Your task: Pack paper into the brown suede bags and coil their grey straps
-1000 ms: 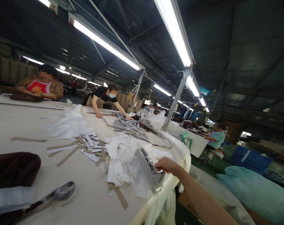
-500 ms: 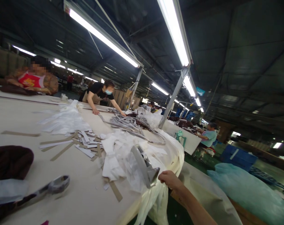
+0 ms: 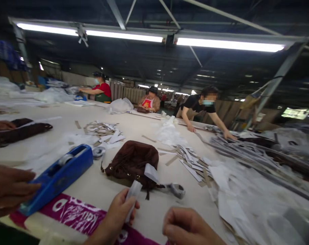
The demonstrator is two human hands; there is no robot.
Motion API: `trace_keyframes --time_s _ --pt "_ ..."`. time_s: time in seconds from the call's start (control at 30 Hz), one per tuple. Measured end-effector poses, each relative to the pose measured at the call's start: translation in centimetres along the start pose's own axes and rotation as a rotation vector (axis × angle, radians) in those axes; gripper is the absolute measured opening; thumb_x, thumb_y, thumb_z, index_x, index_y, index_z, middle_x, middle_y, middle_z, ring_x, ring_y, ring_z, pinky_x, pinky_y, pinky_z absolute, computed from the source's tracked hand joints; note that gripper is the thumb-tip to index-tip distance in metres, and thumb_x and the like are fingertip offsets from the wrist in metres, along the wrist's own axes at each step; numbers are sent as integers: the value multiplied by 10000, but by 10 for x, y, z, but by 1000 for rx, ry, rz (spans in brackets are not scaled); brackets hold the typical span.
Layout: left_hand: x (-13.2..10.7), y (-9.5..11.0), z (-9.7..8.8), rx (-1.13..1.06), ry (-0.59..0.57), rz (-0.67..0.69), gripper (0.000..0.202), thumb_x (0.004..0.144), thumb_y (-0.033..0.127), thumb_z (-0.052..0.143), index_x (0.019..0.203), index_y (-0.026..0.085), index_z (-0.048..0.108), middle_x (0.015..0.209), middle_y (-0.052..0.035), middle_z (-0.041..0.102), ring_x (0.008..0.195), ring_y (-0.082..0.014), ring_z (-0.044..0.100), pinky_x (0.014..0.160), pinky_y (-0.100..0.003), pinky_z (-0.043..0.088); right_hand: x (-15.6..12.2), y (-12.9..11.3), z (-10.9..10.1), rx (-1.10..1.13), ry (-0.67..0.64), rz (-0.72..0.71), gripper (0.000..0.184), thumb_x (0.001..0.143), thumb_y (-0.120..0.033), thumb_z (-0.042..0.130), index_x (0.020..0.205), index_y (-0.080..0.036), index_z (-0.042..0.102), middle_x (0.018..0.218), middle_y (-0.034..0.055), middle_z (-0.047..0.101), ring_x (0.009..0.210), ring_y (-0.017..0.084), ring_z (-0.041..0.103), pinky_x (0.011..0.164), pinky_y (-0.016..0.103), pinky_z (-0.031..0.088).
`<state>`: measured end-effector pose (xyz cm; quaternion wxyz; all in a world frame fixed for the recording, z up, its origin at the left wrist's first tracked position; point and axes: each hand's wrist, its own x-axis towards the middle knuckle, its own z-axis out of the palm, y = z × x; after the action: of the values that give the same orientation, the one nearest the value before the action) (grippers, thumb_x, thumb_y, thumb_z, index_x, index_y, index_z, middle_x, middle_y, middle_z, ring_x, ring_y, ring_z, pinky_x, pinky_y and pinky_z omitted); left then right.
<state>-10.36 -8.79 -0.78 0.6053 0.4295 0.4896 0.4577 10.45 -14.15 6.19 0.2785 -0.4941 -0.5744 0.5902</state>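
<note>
My left hand [image 3: 118,212] is closed around a folded white strip [image 3: 134,192], apparently paper or thin foam, its end rising above the thumb. To its right, my right hand [image 3: 189,226] has curled fingers; whatever they may hold is hidden. Just beyond both hands lies a dark brown fabric bag [image 3: 135,158] with metal eyelets and a dangling cord. A white piece [image 3: 151,173] rests against its side. Plastic-wrapped strap ends show on either side of the bag, one a grey wrapped loop [image 3: 177,190].
A blue tape dispenser [image 3: 65,173] stands at left, beside a co-worker's hand [image 3: 11,190]. Printed purple plastic [image 3: 72,212] lies along the near edge. Paper strips [image 3: 191,161] and white sheeting [image 3: 236,190] cover the right side. A masked co-worker [image 3: 200,105] leans over the far side.
The view has swung left. The metallic wrapped piece near my right hand is no longer seen there. My left hand, with the white strip, the brown bag and the tape dispenser are now in view.
</note>
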Motion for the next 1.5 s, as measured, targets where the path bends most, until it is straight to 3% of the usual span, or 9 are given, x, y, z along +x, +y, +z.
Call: trace_keyframes --time_s 0.13,0.3,0.47,0.6,0.77,0.9,1.07,1.33,1.5 --pt "4 -8 4 27 -44 42 273 632 433 530 744 190 481 435 80 471 335 -65 356 342 -182 277 69 -23 39 -158 29 -169 164 691 -313 578 596 -180 592 610 -7 571 629 141 485 620 261 349" --pt "9 -17 1 27 -64 40 286 669 469 507 762 203 458 470 75 483 317 -76 377 319 -193 283 101 -6 41 -192 30 -138 115 638 -246 518 549 -178 547 584 12 600 613 161 541 627 271 396" --pt "7 -16 0 3 -109 65 277 676 454 525 771 206 446 537 72 503 321 -59 374 319 -191 288 108 -2 40 -281 101 -102 120 623 -215 503 513 -184 541 537 2 605 552 143 518 557 252 364" --pt "6 -17 -3 -32 -163 91 386 694 558 558 781 202 438 598 56 532 340 -51 393 329 -189 288 112 0 43 -335 138 -83 125 621 -200 501 511 -182 557 532 11 634 557 158 560 559 254 382" --pt "8 -22 -1 -2 -65 110 472 744 672 460 758 200 445 557 56 518 311 -50 358 296 -186 247 109 -4 44 -318 148 -52 145 635 -246 544 508 -178 564 531 16 630 558 144 530 563 255 356" --pt "9 -22 2 11 -17 98 496 724 696 449 718 199 441 514 57 511 287 -48 335 277 -183 236 97 -7 36 -140 44 53 119 622 -280 584 615 -165 616 585 3 630 496 93 404 478 240 243" --pt "5 -17 2 -10 -53 55 497 697 690 484 704 194 451 495 46 530 281 -45 326 270 -174 210 93 12 31 -96 200 88 275 534 -213 675 783 -179 564 536 -76 538 498 96 435 486 227 261" --pt "-6 5 -5 25 -102 -66 742 689 698 500 1188 149 495 496 39 565 303 -90 434 284 -165 263 111 34 49 -31 216 -106 265 560 -165 593 818 -185 540 639 -29 617 615 153 558 614 265 383" --pt "-7 7 -9 55 -101 -49 881 697 723 489 1362 157 368 499 32 578 323 -111 476 299 -171 312 107 31 54 -183 347 -210 68 589 -218 603 584 -187 542 589 -20 547 644 164 494 633 283 362"
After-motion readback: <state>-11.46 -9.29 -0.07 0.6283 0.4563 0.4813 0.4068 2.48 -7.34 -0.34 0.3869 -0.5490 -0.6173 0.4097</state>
